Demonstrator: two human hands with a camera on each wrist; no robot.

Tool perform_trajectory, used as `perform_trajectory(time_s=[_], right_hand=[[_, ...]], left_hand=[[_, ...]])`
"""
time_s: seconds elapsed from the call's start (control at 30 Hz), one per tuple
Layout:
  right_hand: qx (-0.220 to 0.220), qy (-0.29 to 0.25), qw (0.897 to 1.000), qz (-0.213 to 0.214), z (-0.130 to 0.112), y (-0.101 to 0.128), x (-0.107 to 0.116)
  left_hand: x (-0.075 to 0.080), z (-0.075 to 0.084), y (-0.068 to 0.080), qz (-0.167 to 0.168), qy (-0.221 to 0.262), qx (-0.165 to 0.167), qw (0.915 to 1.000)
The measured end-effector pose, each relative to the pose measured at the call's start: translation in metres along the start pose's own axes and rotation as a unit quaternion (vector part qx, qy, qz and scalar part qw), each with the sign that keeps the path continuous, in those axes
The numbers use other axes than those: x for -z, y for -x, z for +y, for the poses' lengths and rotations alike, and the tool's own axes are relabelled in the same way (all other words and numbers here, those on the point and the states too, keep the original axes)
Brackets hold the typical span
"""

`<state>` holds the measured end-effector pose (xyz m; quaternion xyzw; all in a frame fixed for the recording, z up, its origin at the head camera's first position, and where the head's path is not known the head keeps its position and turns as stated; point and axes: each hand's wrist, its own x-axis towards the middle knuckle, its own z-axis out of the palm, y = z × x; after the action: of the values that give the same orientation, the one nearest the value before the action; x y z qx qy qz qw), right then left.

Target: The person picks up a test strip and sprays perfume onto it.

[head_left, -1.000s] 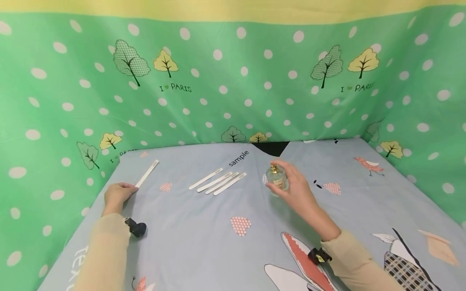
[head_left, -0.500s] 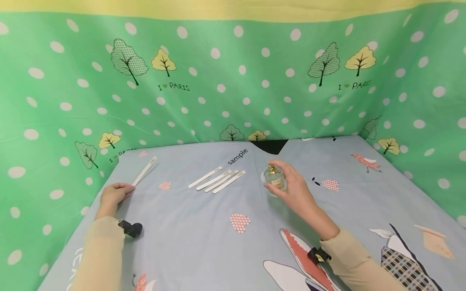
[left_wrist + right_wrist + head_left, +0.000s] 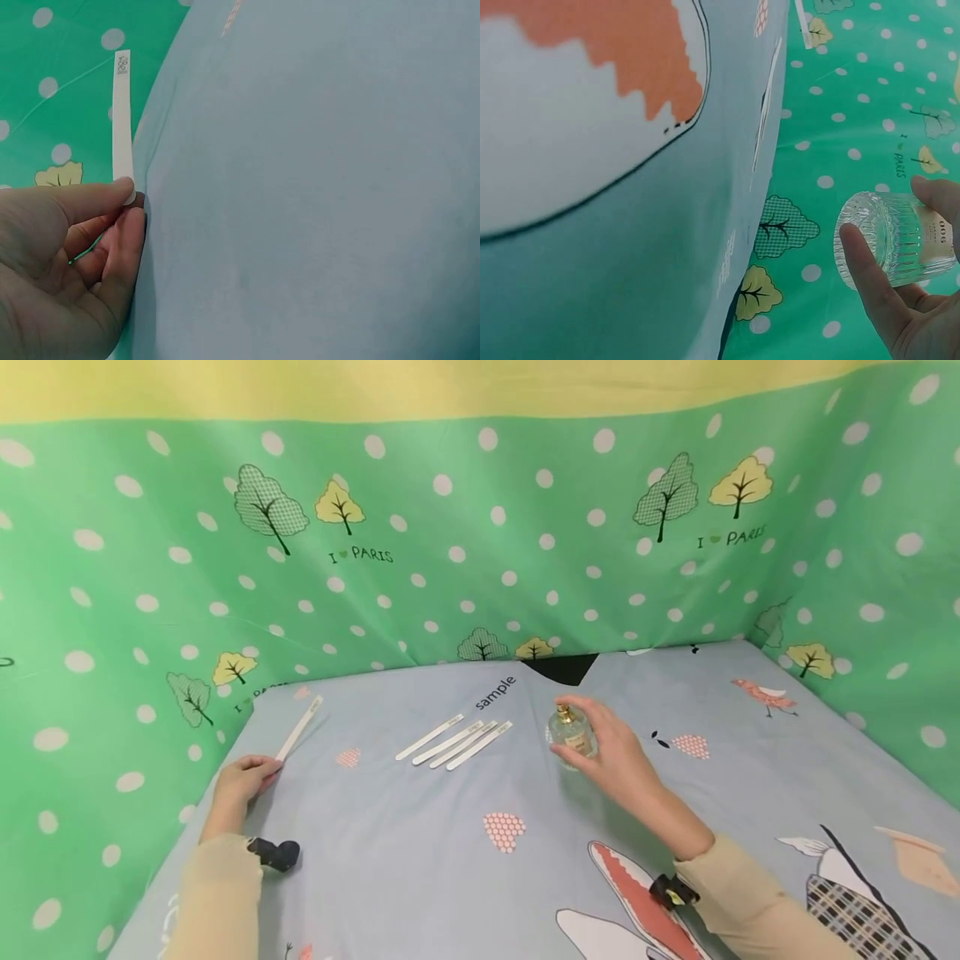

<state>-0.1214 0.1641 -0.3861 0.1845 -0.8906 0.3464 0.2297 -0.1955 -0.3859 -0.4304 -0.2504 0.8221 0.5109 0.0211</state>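
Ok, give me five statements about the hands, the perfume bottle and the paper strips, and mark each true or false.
1. The right hand holds the perfume bottle. True.
2. The left hand holds two paper strips. False: it pinches the end of a single paper strip.
3. Four loose strips lie side by side on the cloth between the two hands. True.
4. The bottle is made of dark opaque plastic. False: in the right wrist view it is clear ribbed glass.
5. The backdrop behind the cloth is plain white. False: it is green with white dots and trees.
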Motion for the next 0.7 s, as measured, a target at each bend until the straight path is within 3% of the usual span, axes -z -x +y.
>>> perform_trajectory(time_s=[0.33,0.57,0.7], right_hand=[[-0.015,-0.008,1.0,0.0,-0.001,-0.005,-0.001],[-0.023,-0.011,1.0,-0.004,-0.004,-0.007,-0.003],[-0.022,-0.008,1.0,-0.008,-0.007,-0.009,-0.002]], left_hand=[[0.001,0.005,0.0,-0.036,-0.061,-0.034,0.9969],[-0.005,0.024,0.025,-0.071,-0.088,-0.08,0.9904],[-0.008,0.037,0.043,-0.07,-0.086,-0.107,0.9881]])
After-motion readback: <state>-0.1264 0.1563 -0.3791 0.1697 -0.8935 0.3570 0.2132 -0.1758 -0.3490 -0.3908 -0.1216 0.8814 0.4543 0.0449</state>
